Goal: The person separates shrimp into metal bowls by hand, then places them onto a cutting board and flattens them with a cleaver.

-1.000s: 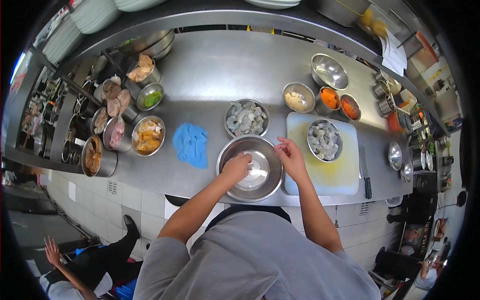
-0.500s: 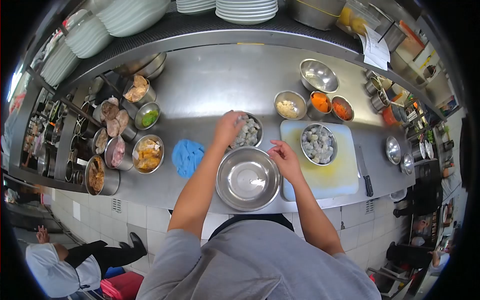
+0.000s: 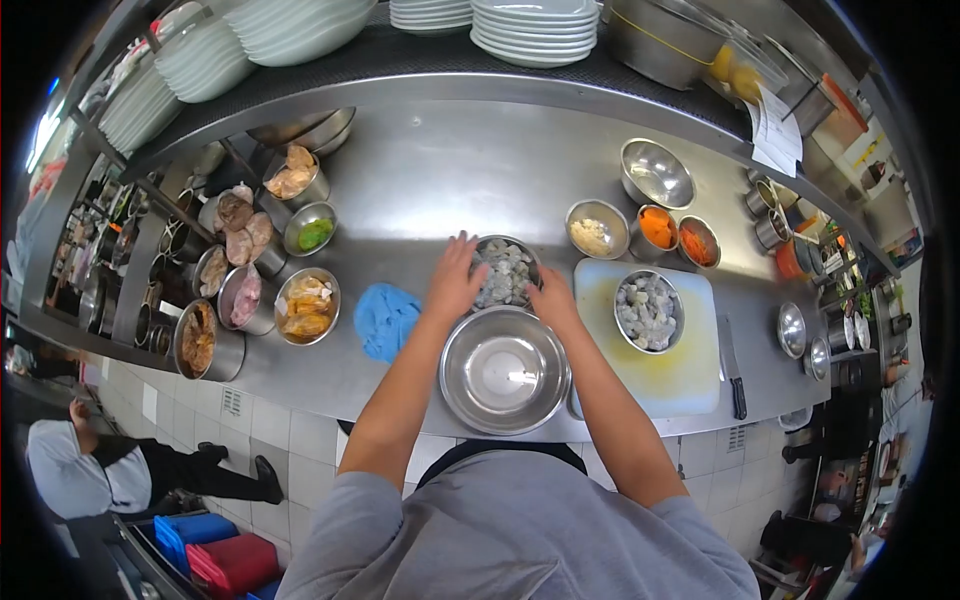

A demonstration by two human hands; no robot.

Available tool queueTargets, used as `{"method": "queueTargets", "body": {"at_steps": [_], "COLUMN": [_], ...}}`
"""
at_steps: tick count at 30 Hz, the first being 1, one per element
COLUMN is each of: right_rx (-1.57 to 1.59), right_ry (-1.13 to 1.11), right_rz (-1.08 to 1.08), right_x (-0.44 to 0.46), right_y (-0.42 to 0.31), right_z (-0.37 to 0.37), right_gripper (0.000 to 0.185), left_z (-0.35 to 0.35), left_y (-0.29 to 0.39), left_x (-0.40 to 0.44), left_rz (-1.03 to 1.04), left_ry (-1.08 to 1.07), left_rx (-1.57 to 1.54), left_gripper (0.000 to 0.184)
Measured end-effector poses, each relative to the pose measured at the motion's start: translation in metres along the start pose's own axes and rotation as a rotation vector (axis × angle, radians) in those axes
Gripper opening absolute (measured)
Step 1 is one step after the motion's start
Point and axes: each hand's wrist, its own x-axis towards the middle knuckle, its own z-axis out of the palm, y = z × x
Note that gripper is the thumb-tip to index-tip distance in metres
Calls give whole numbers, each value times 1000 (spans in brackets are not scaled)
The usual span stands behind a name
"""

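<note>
My left hand (image 3: 457, 277) is at the left side of a metal bowl of grey raw shrimp (image 3: 503, 272), its fingers spread along the rim. At the right side of that bowl is my right hand (image 3: 551, 298), fingers partly bent against the rim; whether it grips the bowl is hard to see. Just below, nearer my body, stands a larger metal bowl (image 3: 505, 370) with a shiny bare bottom. A second bowl of shrimp (image 3: 649, 312) rests on the white cutting board (image 3: 645, 385).
A blue cloth (image 3: 386, 322) lies left of the bowls. Containers of meat (image 3: 307, 307) stand farther left. Bowls with carrot (image 3: 657, 228) and garlic (image 3: 594, 231) are at the back right. A knife (image 3: 735, 365) lies beside the board. Another person (image 3: 130, 470) is at the lower left.
My left hand first left the large bowl, then went to the shrimp bowl's left side. My right hand has moved from the large bowl's rim to the shrimp bowl's right side.
</note>
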Motion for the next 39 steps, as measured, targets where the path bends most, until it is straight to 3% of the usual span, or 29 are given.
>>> {"method": "queueTargets", "body": {"at_steps": [2,3,4,5,8,10,12,17,21,26,31,33,34,36,39], "right_rx": [-123,-120,11,138,181,309,436,336,299,274,367,354,356,360,461], "right_ry": [134,124,-56,-235,-288,-368,-439,-289,-316,-181,-194,-198,-163,-136,-92], "right_rz": [-96,-106,18,144,21,78,136,17,20,74,152,152,168,179,186], "right_x": [10,15,18,22,29,27,20,-17,-30,-55,-112,-133,-141,-152,-162], "right_y": [9,6,-17,-31,-26,-36,-45,-27,-32,-20,3,2,0,3,11], "right_z": [23,22,4,-4,17,13,11,11,-4,-30,-64,-73,-78,-80,-75], "right_gripper": [42,42,43,44,54,55,56,58,56,56,55,54,54,54,53], "left_z": [-2,2,2,0,-14,-29,-40,-30,-25,-25,-49,-63,-69,-81,-95], "left_y": [24,30,31,24,5,-5,-6,-3,0,-12,-41,-51,-55,-58,-49], "left_x": [0,0,-2,-3,0,0,-4,-8,-9,-5,7,10,10,10,-17], "left_rz": [20,13,3,-10,-52,-87,-79,102,-28,-10,-38,-155,-161,-145,-103], "left_ry": [-8,-142,-278,-270,-248,-263,-213,-16,-120,-109,-104,-21,-16,270,403], "left_rx": [191,262,331,334,422,433,420,458,554,566,623,680,681,487,381], "left_gripper": [67,74,81,81,92,95,90,68,61,60,58,59,59,60,56]}}
